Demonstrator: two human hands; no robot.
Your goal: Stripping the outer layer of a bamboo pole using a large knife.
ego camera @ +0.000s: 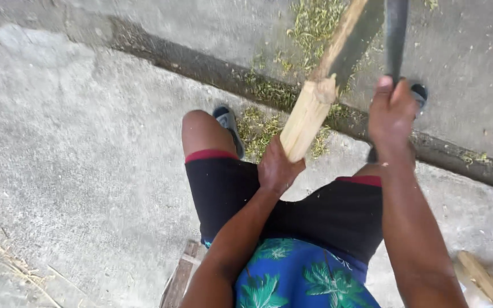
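Observation:
My left hand [278, 168] grips the lower end of a pale wooden stick [310, 111] that slants up and to the right, its upper part still covered in brown bark. My right hand [391, 114] is closed around the handle of a long dark blade [396, 34] that points upward, just to the right of the stick. Both hands are above my knees; I am seated in black shorts with red hems.
Rough concrete ground runs all around, with a dark damp groove [201, 65] crossing diagonally. Green and pale shavings [269, 122] lie by my sandalled feet. Cut wood pieces [483, 276] rest at the lower right, and a wooden plank [179, 279] sits beneath me.

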